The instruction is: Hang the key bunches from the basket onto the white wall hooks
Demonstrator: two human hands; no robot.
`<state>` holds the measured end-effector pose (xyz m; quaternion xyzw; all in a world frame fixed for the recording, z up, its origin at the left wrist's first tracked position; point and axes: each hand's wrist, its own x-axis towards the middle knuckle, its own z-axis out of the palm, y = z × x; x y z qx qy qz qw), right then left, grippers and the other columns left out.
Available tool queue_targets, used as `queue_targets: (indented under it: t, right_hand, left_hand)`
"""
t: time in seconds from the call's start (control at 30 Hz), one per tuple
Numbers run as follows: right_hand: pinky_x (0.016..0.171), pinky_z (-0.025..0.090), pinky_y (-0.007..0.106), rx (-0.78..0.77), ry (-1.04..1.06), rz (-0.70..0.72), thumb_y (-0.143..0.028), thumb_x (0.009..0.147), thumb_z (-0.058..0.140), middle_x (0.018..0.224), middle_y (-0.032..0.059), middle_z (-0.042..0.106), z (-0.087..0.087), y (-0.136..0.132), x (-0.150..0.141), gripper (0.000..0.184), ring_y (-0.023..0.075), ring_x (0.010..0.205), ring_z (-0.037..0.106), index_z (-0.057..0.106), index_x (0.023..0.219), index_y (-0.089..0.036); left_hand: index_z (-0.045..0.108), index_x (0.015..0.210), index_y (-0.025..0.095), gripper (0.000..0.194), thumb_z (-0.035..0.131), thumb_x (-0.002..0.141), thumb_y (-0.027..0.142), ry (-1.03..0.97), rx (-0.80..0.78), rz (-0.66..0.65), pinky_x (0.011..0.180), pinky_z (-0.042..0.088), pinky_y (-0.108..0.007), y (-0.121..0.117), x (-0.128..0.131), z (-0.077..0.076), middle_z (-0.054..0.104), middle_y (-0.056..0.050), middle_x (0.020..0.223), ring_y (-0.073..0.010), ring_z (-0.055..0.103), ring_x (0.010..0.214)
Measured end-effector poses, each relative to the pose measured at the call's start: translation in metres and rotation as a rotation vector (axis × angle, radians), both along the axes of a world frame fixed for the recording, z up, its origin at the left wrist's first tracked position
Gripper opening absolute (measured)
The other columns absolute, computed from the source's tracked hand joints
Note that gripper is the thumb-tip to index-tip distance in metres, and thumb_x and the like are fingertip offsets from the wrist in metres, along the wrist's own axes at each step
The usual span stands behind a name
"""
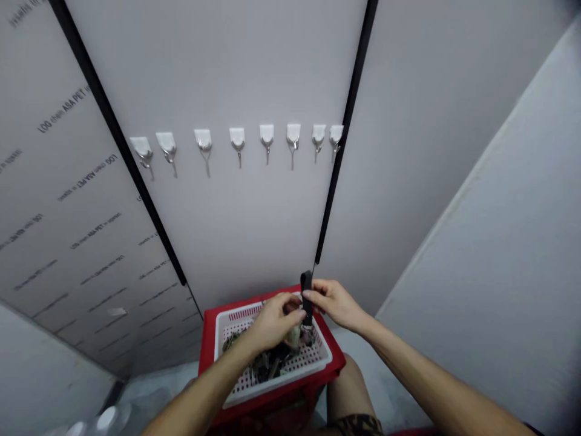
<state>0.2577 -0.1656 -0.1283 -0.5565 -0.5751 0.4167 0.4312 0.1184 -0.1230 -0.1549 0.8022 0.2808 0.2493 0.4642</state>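
Observation:
Both my hands are raised over a white perforated basket (318, 357) that rests on a red stool (209, 339). My right hand (333, 303) pinches a short black strap (307, 290), held upright. My left hand (275, 318) is closed on the strap's lower end, where a small metal piece hangs. Several dark small items (272, 363) lie in the basket; I cannot make out what they are.
A row of several white wall hooks (236, 140) with metal prongs runs across the grey panel wall ahead. Black vertical strips (345, 127) split the panels. A grey partition (499, 254) stands at the right. My knee (345, 387) is beside the stool.

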Motion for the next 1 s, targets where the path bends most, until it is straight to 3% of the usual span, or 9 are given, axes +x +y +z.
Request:
queue_targets:
  t: [0.1, 0.2, 0.37, 0.5, 0.6, 0.73, 0.83, 1.0]
  right_hand:
    - [0.042, 0.028, 0.021, 0.217, 0.009, -0.176, -0.031, 0.064, 0.044, 0.043, -0.0045, 0.038, 0.034, 0.007, -0.002, 0.019, 0.0077, 0.04, 0.034, 0.041, 0.052, -0.017]
    - [0.04, 0.028, 0.021, 0.411, -0.047, -0.361, -0.034, 0.065, 0.043, 0.041, -0.0049, 0.036, 0.072, 0.018, 0.002, 0.022, 0.0074, 0.039, 0.034, 0.038, 0.051, -0.017]
    - [0.039, 0.022, 0.018, 0.734, -0.323, -0.694, -0.036, 0.066, 0.039, 0.042, -0.0052, 0.029, 0.134, 0.04, 0.028, 0.029, 0.0055, 0.04, 0.027, 0.034, 0.046, -0.016]
    - [0.041, 0.02, 0.02, 0.744, -0.656, -0.909, -0.038, 0.067, 0.035, 0.04, -0.0042, 0.03, 0.164, 0.057, 0.054, 0.032, 0.0064, 0.04, 0.028, 0.037, 0.044, -0.016]
    - [0.043, 0.022, 0.021, 0.61, -0.834, -0.997, -0.04, 0.068, 0.032, 0.044, -0.0003, 0.044, 0.177, 0.068, 0.066, 0.034, 0.0094, 0.044, 0.038, 0.048, 0.051, -0.016]
    - [0.045, 0.026, 0.021, 0.422, -0.965, -1.011, -0.04, 0.069, 0.03, 0.061, 0.0063, 0.057, 0.187, 0.08, 0.071, 0.036, 0.0146, 0.057, 0.049, 0.057, 0.064, -0.017]
    - [0.046, 0.028, 0.022, 0.339, -1.021, -0.965, -0.038, 0.068, 0.031, 0.069, 0.0077, 0.059, 0.185, 0.089, 0.071, 0.033, 0.0164, 0.063, 0.051, 0.058, 0.069, -0.018]
    - [0.046, 0.027, 0.021, 0.265, -1.035, -0.901, -0.035, 0.068, 0.032, 0.068, 0.0071, 0.059, 0.163, 0.095, 0.069, 0.031, 0.0157, 0.062, 0.051, 0.058, 0.067, -0.018]
  left_hand:
    - [0.05, 0.088, 0.017, 0.027, 0.049, 0.061, 0.023, -0.132, 0.076, 0.033, 0.069, 0.035, -0.022, -0.003, 0.016, 0.018, 0.054, -0.002, 0.082, -0.0132, 0.046, 0.076]
    - [0.05, 0.081, 0.017, 0.018, 0.044, 0.064, 0.02, -0.27, 0.101, 0.123, 0.064, 0.036, -0.021, 0.006, 0.041, 0.046, 0.054, 0.0, 0.071, -0.0112, 0.047, 0.068]
    - [0.045, 0.066, 0.016, 0.006, 0.042, 0.064, 0.011, -0.497, -0.119, 0.114, 0.049, 0.035, -0.017, 0.026, 0.084, 0.103, 0.048, 0.003, 0.056, -0.0056, 0.044, 0.05]
    - [0.042, 0.062, 0.015, 0.011, 0.037, 0.065, 0.005, -0.527, -0.279, 0.099, 0.043, 0.034, -0.015, 0.033, 0.107, 0.139, 0.045, 0.005, 0.05, -0.0022, 0.04, 0.039]
    - [0.041, 0.06, 0.014, 0.013, 0.034, 0.066, 0.004, -0.475, -0.311, 0.133, 0.04, 0.032, -0.014, 0.038, 0.119, 0.153, 0.044, 0.005, 0.048, -0.001, 0.037, 0.035]
    - [0.042, 0.06, 0.013, 0.013, 0.035, 0.066, 0.004, -0.421, -0.309, 0.171, 0.038, 0.03, -0.014, 0.046, 0.131, 0.16, 0.044, 0.005, 0.047, -0.0004, 0.036, 0.033]
    - [0.041, 0.057, 0.013, 0.014, 0.035, 0.066, 0.004, -0.381, -0.317, 0.178, 0.038, 0.03, -0.014, 0.051, 0.134, 0.156, 0.042, 0.005, 0.045, -0.0005, 0.035, 0.032]
    - [0.04, 0.051, 0.013, 0.015, 0.037, 0.063, 0.003, -0.29, -0.334, 0.181, 0.036, 0.028, -0.016, 0.057, 0.13, 0.139, 0.04, 0.005, 0.042, -0.0026, 0.035, 0.03]
